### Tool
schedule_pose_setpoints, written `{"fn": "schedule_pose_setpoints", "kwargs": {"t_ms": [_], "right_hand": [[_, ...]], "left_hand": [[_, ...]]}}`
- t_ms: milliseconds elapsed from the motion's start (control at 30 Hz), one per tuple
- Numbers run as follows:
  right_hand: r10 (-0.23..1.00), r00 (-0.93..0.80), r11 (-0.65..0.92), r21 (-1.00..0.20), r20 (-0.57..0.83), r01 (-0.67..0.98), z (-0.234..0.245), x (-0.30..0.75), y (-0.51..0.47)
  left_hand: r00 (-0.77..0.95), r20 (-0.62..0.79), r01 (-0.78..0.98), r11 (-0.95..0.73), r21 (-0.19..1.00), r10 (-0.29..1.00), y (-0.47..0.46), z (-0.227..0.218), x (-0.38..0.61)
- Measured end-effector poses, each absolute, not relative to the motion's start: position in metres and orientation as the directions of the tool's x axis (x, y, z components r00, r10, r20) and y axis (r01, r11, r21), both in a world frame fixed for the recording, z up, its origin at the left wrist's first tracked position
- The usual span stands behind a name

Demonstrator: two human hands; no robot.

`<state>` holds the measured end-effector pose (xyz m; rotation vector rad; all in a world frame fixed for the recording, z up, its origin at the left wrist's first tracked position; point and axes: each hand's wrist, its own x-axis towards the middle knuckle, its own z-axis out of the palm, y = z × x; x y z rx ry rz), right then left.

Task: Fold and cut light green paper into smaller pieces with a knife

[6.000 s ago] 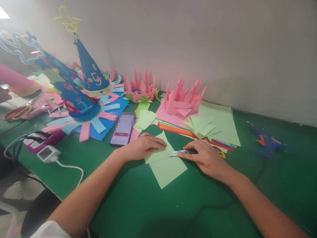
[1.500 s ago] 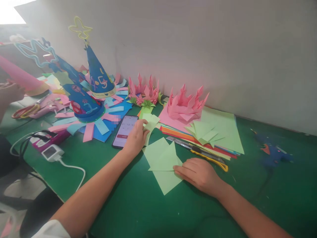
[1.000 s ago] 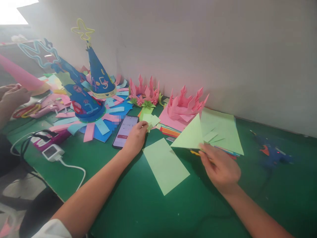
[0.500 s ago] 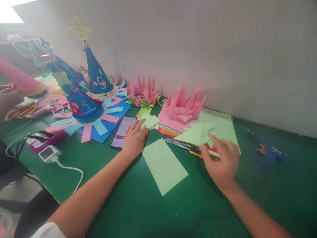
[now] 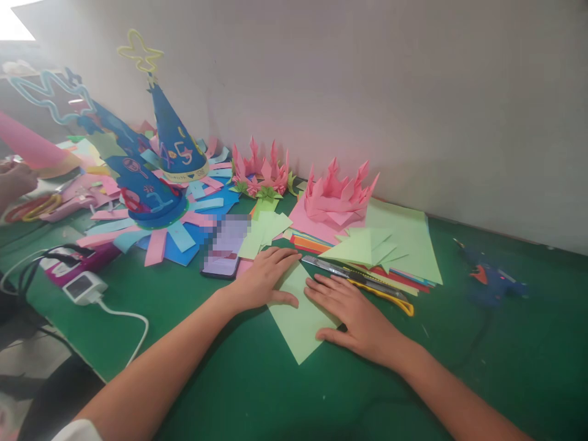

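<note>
A pale green sheet of paper (image 5: 296,334) lies on the table in front of me. My left hand (image 5: 264,278) rests on its upper left edge, fingers stretched out and thumb apart. On its right side lies my right hand (image 5: 351,315), flat with the fingers extended. Just beyond my hands is a yellow-handled utility knife (image 5: 388,293), lying slantwise beside a stack of coloured paper (image 5: 408,239). Folded green pieces (image 5: 367,248) sit on that stack. Small green paper pieces (image 5: 264,229) lie between my left hand and a phone (image 5: 223,251).
Pink paper crowns (image 5: 340,199) stand near the wall. Blue cone hats (image 5: 177,138) stand at the left by a power strip (image 5: 76,263) and white charger (image 5: 85,286). A blue glue gun (image 5: 496,282) lies at the right. Another person's hand (image 5: 18,184) shows at far left.
My right hand has moved left from the folded green pieces onto the sheet. My left hand has come off the small green pieces by the phone and moved right onto the sheet.
</note>
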<state>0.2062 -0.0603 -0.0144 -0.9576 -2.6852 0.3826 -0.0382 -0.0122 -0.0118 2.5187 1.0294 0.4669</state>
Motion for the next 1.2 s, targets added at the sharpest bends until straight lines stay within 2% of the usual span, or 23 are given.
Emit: {"fn": "schedule_pose_setpoints", "kwargs": {"t_ms": [267, 433, 567, 633, 733, 833, 967, 1067, 1200], "right_hand": [[0.674, -0.668, 0.724, -0.461, 0.315, 0.513, -0.015, 0.205, -0.066], [0.850, -0.395, 0.518, -0.693, 0.350, 0.501, -0.025, 0.207, -0.066], [0.878, -0.235, 0.478, -0.800, 0.417, 0.364, -0.027, 0.206, -0.065], [0.875, -0.206, 0.483, -0.821, 0.438, 0.305, -0.025, 0.206, -0.066], [0.895, -0.241, 0.431, -0.866, 0.375, 0.253, -0.020, 0.206, -0.066], [0.921, -0.329, 0.293, -0.928, 0.209, 0.229, -0.018, 0.206, -0.065], [0.932, -0.354, 0.163, -0.961, 0.077, 0.222, -0.021, 0.204, -0.061], [0.945, -0.321, 0.151, -0.949, 0.057, 0.276, -0.024, 0.201, -0.060], [0.974, -0.187, 0.187, -0.927, 0.131, 0.326, -0.026, 0.200, -0.062]], "left_hand": [[0.661, 0.161, 0.544, -0.616, 0.570, 0.733, -0.016, -0.011, -0.036], [0.624, 0.171, 0.537, -0.578, 0.615, 0.762, -0.017, -0.014, -0.034], [0.519, 0.211, 0.501, -0.495, 0.710, 0.828, -0.015, -0.016, -0.034], [0.437, 0.173, 0.477, -0.390, 0.788, 0.883, -0.013, -0.016, -0.034], [0.419, 0.039, 0.358, -0.205, 0.911, 0.907, -0.011, -0.013, -0.036], [0.513, -0.070, 0.269, -0.083, 0.959, 0.856, -0.012, -0.008, -0.036], [0.600, -0.091, 0.238, -0.068, 0.969, 0.795, -0.019, -0.004, -0.029], [0.540, -0.072, 0.202, -0.046, 0.978, 0.838, -0.021, -0.005, -0.022], [0.421, -0.125, 0.103, 0.089, 0.991, 0.898, -0.019, -0.011, -0.019]]}}
